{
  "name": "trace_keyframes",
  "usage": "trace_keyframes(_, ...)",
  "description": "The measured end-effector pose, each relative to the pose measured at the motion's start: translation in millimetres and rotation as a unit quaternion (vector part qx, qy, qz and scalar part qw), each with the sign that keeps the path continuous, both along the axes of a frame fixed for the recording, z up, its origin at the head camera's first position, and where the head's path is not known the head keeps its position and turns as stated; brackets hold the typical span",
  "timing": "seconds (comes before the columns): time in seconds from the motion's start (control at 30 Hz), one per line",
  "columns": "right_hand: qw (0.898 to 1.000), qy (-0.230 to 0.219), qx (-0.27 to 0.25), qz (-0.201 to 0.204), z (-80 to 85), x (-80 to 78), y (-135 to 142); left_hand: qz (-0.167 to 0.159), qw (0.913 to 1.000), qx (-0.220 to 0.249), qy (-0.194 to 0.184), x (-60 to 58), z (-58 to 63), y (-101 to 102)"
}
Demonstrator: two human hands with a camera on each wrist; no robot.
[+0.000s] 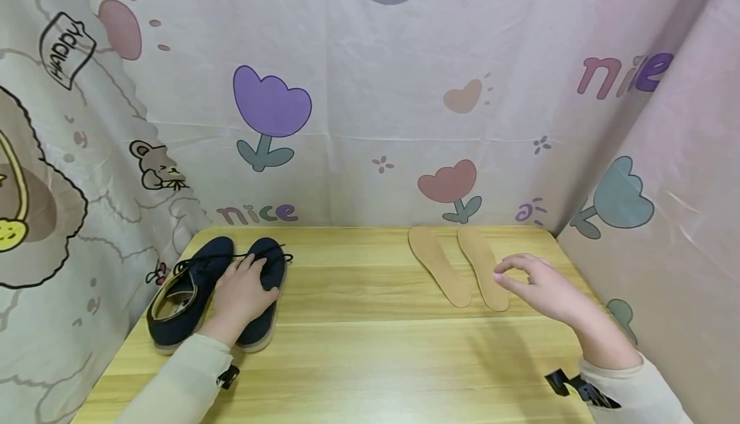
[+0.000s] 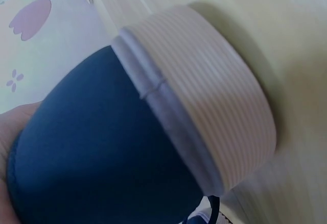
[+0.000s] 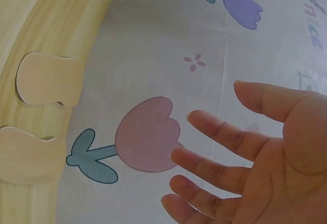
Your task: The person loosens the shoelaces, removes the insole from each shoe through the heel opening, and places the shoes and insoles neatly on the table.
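Note:
Two dark navy lace-up shoes stand side by side at the left of the table. My left hand grips the right-hand shoe from above, its fingers and thumb over the middle. In the left wrist view this shoe's navy heel and ribbed pale sole fill much of the picture. The other shoe shows its light lining. My right hand hovers beside two tan insoles, holding nothing, its fingers spread loosely in the right wrist view. The left insole and right insole lie flat.
The wooden table ends at the back against a printed curtain. More curtain hangs along the left and right sides. Black straps sit on both sleeves. Dark laces trail across the shoes.

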State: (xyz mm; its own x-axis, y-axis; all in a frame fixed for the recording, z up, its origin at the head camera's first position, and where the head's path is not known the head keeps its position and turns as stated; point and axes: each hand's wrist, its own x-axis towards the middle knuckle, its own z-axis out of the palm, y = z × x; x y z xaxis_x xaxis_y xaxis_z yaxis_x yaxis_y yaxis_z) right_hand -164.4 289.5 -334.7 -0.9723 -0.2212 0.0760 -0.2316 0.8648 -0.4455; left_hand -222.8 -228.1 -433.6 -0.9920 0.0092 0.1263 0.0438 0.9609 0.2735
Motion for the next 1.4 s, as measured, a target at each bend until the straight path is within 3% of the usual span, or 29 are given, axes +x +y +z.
trace_keyframes(0.23,1.0,0.0,-0.009,-0.003,-0.9,-0.6,7,-0.01,0.9999,0.003,0.003,1.0,1.0,-9)
trace_keyframes(0.57,1.0,0.003,-0.019,-0.002,-6.2,0.2,23,-0.056,0.9961,0.029,0.062,6.8,3.8,-21)
trace_keyframes(0.77,1.0,0.007,-0.027,-0.002,-5.0,-0.5,29,-0.073,0.9943,0.035,0.069,12.9,8.5,-26)
trace_keyframes(1.07,1.0,0.005,-0.015,-0.007,-3.7,-1.7,28,-0.078,0.9934,0.025,0.08,22.4,17.3,-24)
trace_keyframes(1.4,1.0,0.015,-0.005,-0.014,-4.1,-2.2,20,-0.098,0.9915,0.023,0.082,22.6,30.3,-10)
